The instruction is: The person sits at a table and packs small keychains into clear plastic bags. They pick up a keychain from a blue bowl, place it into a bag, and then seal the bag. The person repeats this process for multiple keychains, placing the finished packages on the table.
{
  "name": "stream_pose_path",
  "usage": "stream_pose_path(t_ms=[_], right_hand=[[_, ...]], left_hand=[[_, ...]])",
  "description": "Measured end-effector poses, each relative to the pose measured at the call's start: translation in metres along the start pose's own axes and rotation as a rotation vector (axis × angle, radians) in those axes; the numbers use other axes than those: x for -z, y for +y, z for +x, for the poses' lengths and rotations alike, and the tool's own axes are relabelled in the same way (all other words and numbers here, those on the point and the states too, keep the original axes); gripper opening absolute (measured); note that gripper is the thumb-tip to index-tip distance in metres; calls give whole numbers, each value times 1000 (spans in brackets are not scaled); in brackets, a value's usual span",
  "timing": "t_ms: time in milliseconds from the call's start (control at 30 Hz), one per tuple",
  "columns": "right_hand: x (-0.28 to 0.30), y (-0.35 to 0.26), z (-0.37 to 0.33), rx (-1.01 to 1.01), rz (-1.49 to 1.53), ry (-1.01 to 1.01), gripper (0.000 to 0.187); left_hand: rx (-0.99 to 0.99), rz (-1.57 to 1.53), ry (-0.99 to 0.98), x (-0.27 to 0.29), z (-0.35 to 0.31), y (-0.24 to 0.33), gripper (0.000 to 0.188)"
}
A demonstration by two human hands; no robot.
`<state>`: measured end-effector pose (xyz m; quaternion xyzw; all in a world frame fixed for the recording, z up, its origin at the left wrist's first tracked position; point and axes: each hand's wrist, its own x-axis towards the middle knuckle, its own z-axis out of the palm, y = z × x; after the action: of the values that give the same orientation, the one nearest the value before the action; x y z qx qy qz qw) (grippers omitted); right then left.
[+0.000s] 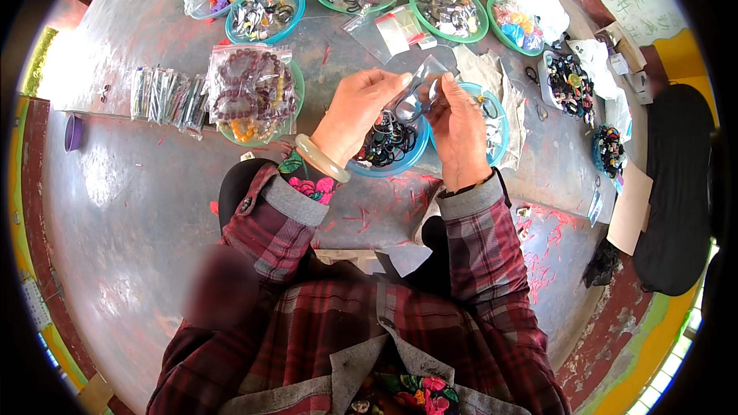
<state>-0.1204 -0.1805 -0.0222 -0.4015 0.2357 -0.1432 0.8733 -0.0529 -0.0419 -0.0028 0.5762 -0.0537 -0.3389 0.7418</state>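
Note:
Between my two hands is a small clear plastic bag (429,71), with a dark loop, perhaps a hair tie, showing at its lower part. My left hand (352,111), with a pale bangle at the wrist, pinches the bag's left edge between thumb and fingers. On the other edge my right hand (461,134) is closed, its curled fingers partly hidden behind the thumb. Below them sits a blue basket (392,171) of black elastic hair ties with small coloured pieces. A second blue basket (502,119), partly covered by my right hand, holds small packed items.
A green basket (300,84) carries bagged dark red bead strings (250,88), beside a row of slim packets (165,96). Several baskets of bagged accessories, including a green one (483,29), line the far side. A white tray of hair ties (569,81) stands right, near cardboard (629,207).

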Motion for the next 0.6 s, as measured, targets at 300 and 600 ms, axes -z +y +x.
stream_pose_path(t_ms=[300,600], right_hand=[[-3,1,-1,-5,41,30,28],[8,-17,2,25,-24,27,29]], left_hand=[[41,-116,-45,4,5,-14,23],[-36,154,-64,9,1,3,21]])
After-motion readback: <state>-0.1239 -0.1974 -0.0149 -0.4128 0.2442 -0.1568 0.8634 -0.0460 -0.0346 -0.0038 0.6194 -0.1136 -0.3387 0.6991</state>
